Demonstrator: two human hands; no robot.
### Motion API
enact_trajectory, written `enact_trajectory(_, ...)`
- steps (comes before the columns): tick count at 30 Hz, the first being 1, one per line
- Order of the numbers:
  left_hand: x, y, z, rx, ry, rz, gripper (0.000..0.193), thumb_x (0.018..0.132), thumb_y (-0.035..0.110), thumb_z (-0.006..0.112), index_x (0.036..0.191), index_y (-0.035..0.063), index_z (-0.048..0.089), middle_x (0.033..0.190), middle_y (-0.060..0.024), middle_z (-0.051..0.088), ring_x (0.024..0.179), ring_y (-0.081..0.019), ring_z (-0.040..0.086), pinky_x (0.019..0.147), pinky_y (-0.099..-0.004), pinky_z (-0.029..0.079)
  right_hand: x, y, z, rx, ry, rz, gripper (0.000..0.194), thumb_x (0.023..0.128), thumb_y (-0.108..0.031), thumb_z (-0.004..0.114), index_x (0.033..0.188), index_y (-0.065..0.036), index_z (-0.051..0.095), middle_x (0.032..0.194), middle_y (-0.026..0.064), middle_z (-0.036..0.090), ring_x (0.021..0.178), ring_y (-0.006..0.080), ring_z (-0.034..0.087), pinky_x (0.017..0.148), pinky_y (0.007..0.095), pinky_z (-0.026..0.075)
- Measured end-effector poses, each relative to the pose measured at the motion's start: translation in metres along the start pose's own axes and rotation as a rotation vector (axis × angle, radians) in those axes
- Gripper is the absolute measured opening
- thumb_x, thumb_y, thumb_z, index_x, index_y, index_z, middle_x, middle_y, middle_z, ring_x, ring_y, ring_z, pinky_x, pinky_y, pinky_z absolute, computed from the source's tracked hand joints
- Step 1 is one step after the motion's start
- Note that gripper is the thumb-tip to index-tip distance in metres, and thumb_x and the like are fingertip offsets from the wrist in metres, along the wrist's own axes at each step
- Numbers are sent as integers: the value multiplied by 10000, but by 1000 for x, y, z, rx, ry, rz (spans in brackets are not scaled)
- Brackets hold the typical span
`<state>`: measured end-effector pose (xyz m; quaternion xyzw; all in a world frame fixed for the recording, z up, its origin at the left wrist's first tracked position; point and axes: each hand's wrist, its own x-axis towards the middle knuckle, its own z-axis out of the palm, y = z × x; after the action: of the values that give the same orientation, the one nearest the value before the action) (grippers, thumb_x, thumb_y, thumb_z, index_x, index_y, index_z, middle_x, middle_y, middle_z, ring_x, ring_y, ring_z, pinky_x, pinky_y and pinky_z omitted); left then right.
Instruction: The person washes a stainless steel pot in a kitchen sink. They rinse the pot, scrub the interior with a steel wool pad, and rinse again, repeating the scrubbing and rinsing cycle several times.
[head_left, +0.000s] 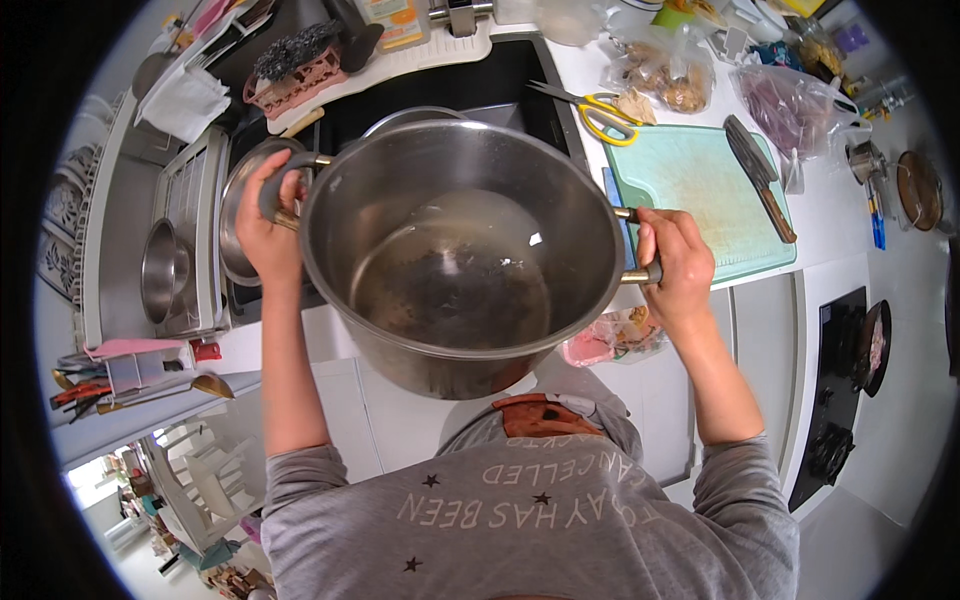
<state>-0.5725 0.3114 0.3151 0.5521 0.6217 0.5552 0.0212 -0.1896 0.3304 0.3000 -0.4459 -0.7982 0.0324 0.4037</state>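
A large stainless steel pot (450, 375) with some liquid in its bottom is held up in front of me, over the counter's front edge. My left hand (274, 217) grips its left loop handle. The right loop handle is in my right hand (675, 255). Behind the pot lies a black sink (525, 67), with a round metal rim partly showing in it. A steel lid or bowl (240, 202) lies left of the pot, partly hidden by my left hand.
At right a green cutting board (690, 172) bears a cleaver (754, 161). Yellow-handled scissors (607, 120) lie beside the sink, near plastic bags of food (660, 75). A dish rack (187, 225) stands left; a pan (876, 349) sits on the black stove (832, 390) far right.
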Motion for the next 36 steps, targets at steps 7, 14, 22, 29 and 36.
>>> enact_trajectory(7,57,0,10,98,-235,-15,209,889,165,624,1035,15,625,793,-6,612,714,-66,543,666,-211,446,-10,-12,17,43,23,194,53,793,-41,644,801,11,636,692,140,564,570,294,574,510,370,473)
enact_trajectory(14,109,-18,42,143,-510,43,147,878,130,603,973,22,633,829,-30,626,754,-93,554,716,-228,447,-16,-7,32,101,-109,444,149,840,-76,599,717,8,613,667,190,556,591,355,548,538,399,433)
enact_trajectory(22,126,-45,95,212,-740,64,108,869,55,540,946,17,606,791,-24,609,724,-95,524,700,-236,438,-31,5,50,230,-149,635,213,803,-68,598,621,26,538,606,207,539,587,401,541,551,450,443)
enact_trajectory(29,128,-77,122,240,-909,45,119,876,102,538,895,-9,575,714,-103,574,659,-127,494,651,-281,435,-28,17,44,448,-421,1036,194,836,-46,537,693,56,620,566,154,579,461,231,595,438,323,468)
enact_trajectory(36,129,-64,137,164,-964,-34,122,858,107,572,859,-15,588,684,-93,578,629,-115,480,614,-291,434,-8,37,35,616,-549,1274,219,822,-30,490,693,88,622,537,150,583,444,214,618,407,317,498)
